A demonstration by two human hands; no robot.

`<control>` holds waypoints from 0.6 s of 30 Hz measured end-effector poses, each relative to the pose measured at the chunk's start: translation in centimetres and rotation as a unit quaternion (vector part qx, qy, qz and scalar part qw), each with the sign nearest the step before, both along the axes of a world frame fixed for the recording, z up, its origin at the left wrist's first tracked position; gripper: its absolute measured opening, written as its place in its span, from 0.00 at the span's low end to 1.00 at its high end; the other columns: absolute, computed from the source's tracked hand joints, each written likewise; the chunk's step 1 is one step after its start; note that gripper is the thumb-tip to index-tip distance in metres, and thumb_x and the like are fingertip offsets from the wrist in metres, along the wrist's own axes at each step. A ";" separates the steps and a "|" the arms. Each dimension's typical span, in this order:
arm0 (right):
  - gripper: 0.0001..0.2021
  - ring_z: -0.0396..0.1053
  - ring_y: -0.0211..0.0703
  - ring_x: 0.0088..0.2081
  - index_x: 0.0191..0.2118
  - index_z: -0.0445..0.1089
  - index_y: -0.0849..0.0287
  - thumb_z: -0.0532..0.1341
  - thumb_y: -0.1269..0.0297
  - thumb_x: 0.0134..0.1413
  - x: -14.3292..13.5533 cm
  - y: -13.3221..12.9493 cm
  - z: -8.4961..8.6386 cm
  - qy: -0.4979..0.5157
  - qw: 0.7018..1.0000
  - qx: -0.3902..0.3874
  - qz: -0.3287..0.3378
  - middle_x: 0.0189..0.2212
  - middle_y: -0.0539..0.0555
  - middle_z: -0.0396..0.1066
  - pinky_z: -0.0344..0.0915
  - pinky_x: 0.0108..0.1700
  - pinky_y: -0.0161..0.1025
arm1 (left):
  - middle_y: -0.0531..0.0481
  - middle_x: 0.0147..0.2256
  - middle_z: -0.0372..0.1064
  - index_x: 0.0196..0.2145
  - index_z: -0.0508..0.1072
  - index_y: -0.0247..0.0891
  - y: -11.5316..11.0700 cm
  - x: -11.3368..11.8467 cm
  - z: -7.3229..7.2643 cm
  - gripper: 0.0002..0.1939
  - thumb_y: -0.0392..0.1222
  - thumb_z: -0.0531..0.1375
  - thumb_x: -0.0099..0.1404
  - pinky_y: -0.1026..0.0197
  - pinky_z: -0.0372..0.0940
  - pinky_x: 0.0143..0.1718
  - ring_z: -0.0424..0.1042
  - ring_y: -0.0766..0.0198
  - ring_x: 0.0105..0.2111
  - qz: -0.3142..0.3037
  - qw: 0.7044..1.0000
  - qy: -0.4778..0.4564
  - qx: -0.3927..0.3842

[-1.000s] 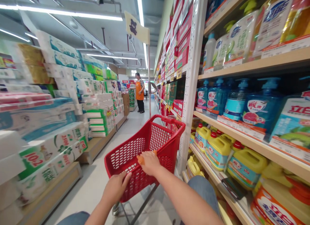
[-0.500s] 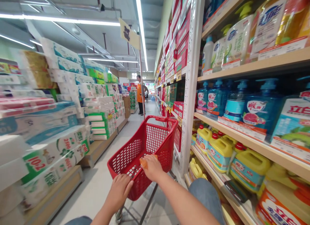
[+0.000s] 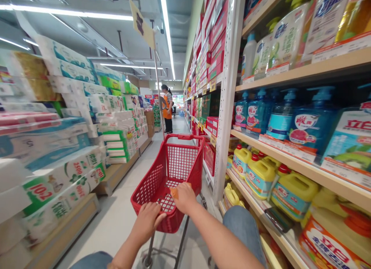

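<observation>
A red plastic shopping cart (image 3: 146,180) stands before me, its basket open at the top and nothing in it that I can make out. My left hand (image 3: 148,219) grips the near left part of its rim, fingers over the edge and thumb stretched along it. An orange cloth (image 3: 174,192) is bunched in my right hand (image 3: 185,197), which presses it against the near right rim. Most of the cloth is hidden under the fingers. From the cart a pole rises with a yellow bear flag (image 3: 142,24).
Shelves on the right hold blue pump bottles (image 3: 307,118) and yellow jugs (image 3: 292,197); a dark flat object (image 3: 278,219) lies on the lower shelf edge. Stacked tissue packs (image 3: 63,188) line the left. A person in an orange apron (image 3: 167,107) stands farther down the aisle.
The cart's far end has swung left, and its pole and flag moved left with it. My left hand has shifted slightly right and up. The person in the apron has turned.
</observation>
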State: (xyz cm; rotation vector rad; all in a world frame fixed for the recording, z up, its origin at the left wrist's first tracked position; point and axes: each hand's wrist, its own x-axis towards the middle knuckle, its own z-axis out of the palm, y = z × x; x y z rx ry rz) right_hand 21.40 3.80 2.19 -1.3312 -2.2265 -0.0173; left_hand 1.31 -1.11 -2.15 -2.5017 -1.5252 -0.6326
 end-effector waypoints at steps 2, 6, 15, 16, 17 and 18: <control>0.09 0.67 0.49 0.44 0.36 0.72 0.63 0.57 0.65 0.53 0.2 -0.2 0.0 -0.002 0.999 0.003 -0.036 0.38 0.59 0.73 0.55 0.54 0.44 | 0.51 0.34 0.70 0.33 0.68 0.41 0.2 -0.2 0.0 0.19 0.56 0.47 0.70 0.55 0.54 0.44 0.65 0.60 0.37 0.010 1.000 0.002 0.013; 0.12 0.67 0.53 0.44 0.36 0.73 0.65 0.60 0.62 0.47 0.3 -2.4 -0.9 -0.045 0.999 0.020 -0.010 0.36 0.62 0.73 0.53 0.56 0.47 | 0.50 0.34 0.71 0.34 0.69 0.41 0.3 1.0 0.1 0.20 0.55 0.45 0.71 0.54 0.54 0.42 0.66 0.59 0.37 0.034 0.999 0.014 -0.007; 0.08 0.67 0.50 0.43 0.35 0.72 0.61 0.58 0.68 0.47 4.4 -2.6 -1.7 0.007 0.999 0.027 -0.036 0.36 0.59 0.73 0.55 0.53 0.45 | 0.48 0.33 0.72 0.32 0.70 0.40 0.9 1.2 0.8 0.22 0.54 0.44 0.71 0.56 0.58 0.40 0.69 0.58 0.36 0.026 0.998 0.041 -0.041; 0.09 0.67 0.52 0.43 0.35 0.72 0.63 0.58 0.69 0.45 3.6 -2.7 -2.0 0.022 0.997 0.027 -0.070 0.36 0.61 0.73 0.53 0.55 0.47 | 0.47 0.34 0.73 0.33 0.70 0.39 0.9 2.0 0.7 0.22 0.53 0.43 0.72 0.55 0.58 0.41 0.70 0.57 0.36 0.037 0.998 0.047 -0.038; 0.10 0.67 0.53 0.43 0.35 0.72 0.64 0.58 0.70 0.45 2.8 -2.9 -2.4 0.035 0.995 0.025 -0.091 0.36 0.62 0.73 0.52 0.56 0.48 | 0.46 0.34 0.73 0.34 0.70 0.39 0.8 2.9 0.6 0.21 0.52 0.44 0.72 0.54 0.58 0.41 0.70 0.56 0.37 0.049 0.997 0.052 -0.037; 0.11 0.67 0.54 0.43 0.36 0.72 0.64 0.59 0.69 0.44 1.9 -3.2 -2.8 0.048 0.994 0.024 -0.098 0.35 0.63 0.73 0.51 0.57 0.49 | 0.46 0.34 0.73 0.34 0.71 0.38 0.7 3.8 0.6 0.21 0.51 0.44 0.72 0.53 0.58 0.41 0.70 0.55 0.37 0.056 0.996 0.053 -0.039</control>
